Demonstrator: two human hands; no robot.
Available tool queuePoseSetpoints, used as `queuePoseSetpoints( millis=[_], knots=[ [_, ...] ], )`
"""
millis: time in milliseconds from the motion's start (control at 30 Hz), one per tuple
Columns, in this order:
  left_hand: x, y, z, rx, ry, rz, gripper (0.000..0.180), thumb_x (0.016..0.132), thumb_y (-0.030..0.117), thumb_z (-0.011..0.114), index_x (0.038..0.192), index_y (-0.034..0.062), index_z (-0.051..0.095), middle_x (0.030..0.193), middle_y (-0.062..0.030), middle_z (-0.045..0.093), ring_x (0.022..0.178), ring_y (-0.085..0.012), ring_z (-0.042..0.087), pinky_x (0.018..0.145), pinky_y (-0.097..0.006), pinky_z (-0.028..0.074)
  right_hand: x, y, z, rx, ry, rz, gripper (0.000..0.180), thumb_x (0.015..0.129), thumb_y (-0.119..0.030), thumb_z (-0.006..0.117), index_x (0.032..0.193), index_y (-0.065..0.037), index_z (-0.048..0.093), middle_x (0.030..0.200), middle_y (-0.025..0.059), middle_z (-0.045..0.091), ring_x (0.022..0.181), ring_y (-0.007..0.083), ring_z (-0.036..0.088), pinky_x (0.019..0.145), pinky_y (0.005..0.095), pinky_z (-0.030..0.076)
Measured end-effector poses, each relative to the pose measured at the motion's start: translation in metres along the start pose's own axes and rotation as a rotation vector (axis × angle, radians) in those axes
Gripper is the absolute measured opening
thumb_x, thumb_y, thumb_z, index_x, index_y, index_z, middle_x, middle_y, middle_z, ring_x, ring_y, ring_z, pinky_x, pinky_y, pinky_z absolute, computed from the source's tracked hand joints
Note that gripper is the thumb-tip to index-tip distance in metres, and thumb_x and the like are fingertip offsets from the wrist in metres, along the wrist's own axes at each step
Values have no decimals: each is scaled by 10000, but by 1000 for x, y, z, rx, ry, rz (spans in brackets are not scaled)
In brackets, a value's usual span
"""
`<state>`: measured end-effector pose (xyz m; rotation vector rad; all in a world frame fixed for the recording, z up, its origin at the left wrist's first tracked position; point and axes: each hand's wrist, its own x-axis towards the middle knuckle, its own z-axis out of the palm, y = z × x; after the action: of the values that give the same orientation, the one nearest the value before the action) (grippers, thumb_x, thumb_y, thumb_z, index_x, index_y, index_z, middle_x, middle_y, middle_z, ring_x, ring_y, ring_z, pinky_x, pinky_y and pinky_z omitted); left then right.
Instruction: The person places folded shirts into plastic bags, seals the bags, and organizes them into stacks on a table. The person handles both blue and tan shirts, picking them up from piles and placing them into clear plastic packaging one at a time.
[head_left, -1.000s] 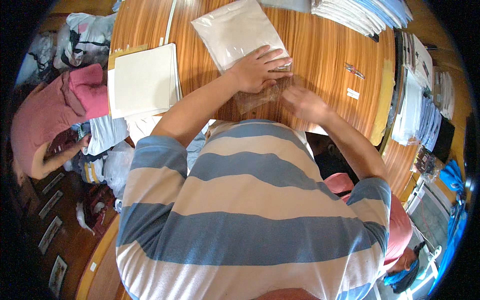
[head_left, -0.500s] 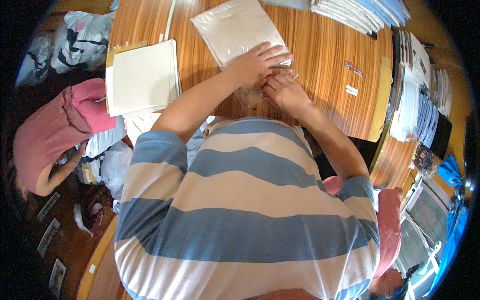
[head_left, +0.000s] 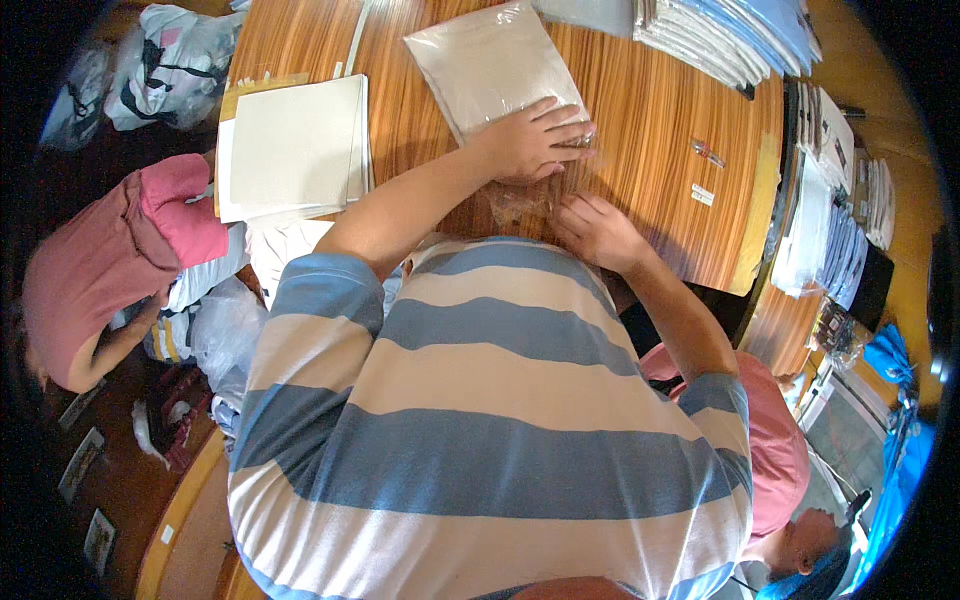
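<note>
A flat clear plastic bag with a folded beige item inside lies on the wood-grain table. My left hand rests over its near right corner, palm down with fingers spread. The loose, crinkled flap of the bag reaches toward my body below that hand. My right hand is at the flap's right end, thumb and fingers pinched together on the clear film. The grip itself is partly hidden by the curled fingers.
Cream boards or sheets lie stacked at the table's left. Folded, bagged garments are piled at the far right. A small red-and-silver tool lies near white labels. People in pink stand left and right.
My right hand has drawn back from the left hand, toward my body and slightly right. My left hand stays over the bag's corner, fingers spread. The whole view has shifted slightly.
</note>
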<state>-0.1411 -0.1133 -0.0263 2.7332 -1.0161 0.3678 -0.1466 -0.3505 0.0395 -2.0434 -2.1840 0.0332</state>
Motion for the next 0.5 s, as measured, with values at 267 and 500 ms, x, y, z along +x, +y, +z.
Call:
queuePoseSetpoints(
  millis=[267, 500],
  knots=[
    [-4, -4, 12, -37, 58, 19, 602, 904, 396, 578, 1489, 324, 456, 1620, -27, 330, 1477, -272, 308, 1192, -517, 244, 47, -9, 9, 155, 166, 279, 196, 811, -208, 650, 953, -75, 670, 985, 65, 635, 1012, 272, 608, 930, 394, 486],
    [-3, -5, 14, 62, -25, 25, 591, 942, 415, 527, 1516, 359, 401, 1629, -10, 309, 1480, -262, 302, 1199, -516, 235, 57, -17, 24, -110, -52, 229, 185, 811, -200, 602, 934, -82, 674, 895, 57, 599, 955, 257, 593, 873, 389, 478]
  ],
)
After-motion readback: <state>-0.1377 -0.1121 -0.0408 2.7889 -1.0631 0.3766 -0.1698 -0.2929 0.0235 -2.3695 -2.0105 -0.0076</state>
